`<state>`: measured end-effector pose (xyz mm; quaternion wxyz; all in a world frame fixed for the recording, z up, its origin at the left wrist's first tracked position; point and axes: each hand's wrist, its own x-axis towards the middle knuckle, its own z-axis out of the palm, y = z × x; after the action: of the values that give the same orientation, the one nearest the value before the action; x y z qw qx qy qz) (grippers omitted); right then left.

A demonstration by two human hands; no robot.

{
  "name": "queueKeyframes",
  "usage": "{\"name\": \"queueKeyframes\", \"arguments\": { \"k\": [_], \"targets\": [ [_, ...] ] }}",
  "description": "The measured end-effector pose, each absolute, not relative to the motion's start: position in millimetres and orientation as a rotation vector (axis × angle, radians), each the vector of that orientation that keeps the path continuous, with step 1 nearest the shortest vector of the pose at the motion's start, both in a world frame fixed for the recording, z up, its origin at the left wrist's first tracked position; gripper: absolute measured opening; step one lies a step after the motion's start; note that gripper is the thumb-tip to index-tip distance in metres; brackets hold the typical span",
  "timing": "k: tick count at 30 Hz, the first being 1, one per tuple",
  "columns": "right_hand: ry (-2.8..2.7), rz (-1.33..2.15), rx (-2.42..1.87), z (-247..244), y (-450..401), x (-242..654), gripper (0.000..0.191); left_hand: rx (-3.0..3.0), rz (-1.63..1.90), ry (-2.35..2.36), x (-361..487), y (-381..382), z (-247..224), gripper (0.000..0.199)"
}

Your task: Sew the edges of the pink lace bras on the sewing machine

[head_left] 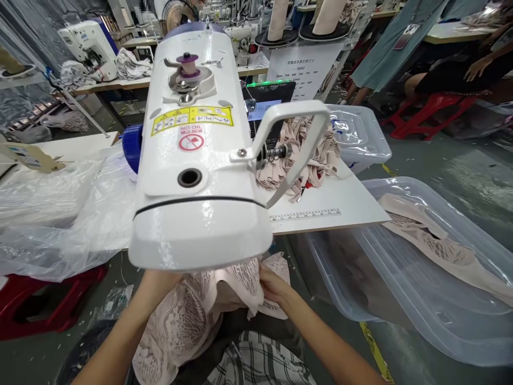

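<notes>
A beige lace bra point(184, 315) hangs over my lap, its upper part reaching under the white head of the sewing machine point(200, 230). At the bra's right side, my right hand point(272, 284) is closed on its edge, with a lace end showing past the fingers. My left hand point(162, 279) meets the bra on its left side; its fingers are hidden behind the machine head. The needle area is also out of sight.
Beige strips point(308, 155) are heaped on the white sewing table point(344, 200), by a printed ruler point(304, 215). A clear plastic tub point(401, 278) at right holds another beige lace piece point(444, 246). Plastic bags point(96, 198) lie left; a red stool point(52, 305) stands below.
</notes>
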<state>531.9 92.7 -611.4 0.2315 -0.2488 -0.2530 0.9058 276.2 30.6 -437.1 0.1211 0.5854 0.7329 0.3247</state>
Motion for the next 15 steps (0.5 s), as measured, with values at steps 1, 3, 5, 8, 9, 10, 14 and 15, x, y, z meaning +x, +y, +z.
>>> {"name": "queueKeyframes", "arguments": {
  "k": [1,3,5,8,9,10,14,15],
  "targets": [
    [-0.665,2.446,-0.743,-609.7,95.6,535.6,0.057,1.732,0.924,2.138,278.9,32.0,-436.9,0.037],
    [-0.631,2.395,-0.809,-605.7,102.8,544.3,0.051,1.793,0.854,2.125,284.5,34.8,-436.8,0.034],
    [-0.628,2.382,-0.827,-600.8,109.9,553.9,0.046,1.849,0.781,2.117,288.4,37.2,-437.1,0.030],
    [-0.618,2.385,-0.860,-590.7,119.6,568.6,0.035,1.902,0.706,2.155,287.4,38.5,-438.9,0.028],
    [-0.607,2.379,-0.878,-586.2,123.1,573.5,0.032,1.917,0.687,2.171,285.2,37.9,-439.4,0.029],
    [-0.589,2.360,-0.906,-581.1,126.8,578.5,0.031,1.926,0.672,2.182,282.7,36.4,-439.6,0.030],
    [-0.593,2.201,-0.986,-551.7,141.6,598.4,0.029,1.830,0.663,2.257,278.6,20.3,-432.0,0.033],
    [-0.636,2.142,-0.976,-542.0,143.6,602.3,0.028,1.794,0.704,2.304,282.2,13.7,-427.8,0.030]
  ]
}}
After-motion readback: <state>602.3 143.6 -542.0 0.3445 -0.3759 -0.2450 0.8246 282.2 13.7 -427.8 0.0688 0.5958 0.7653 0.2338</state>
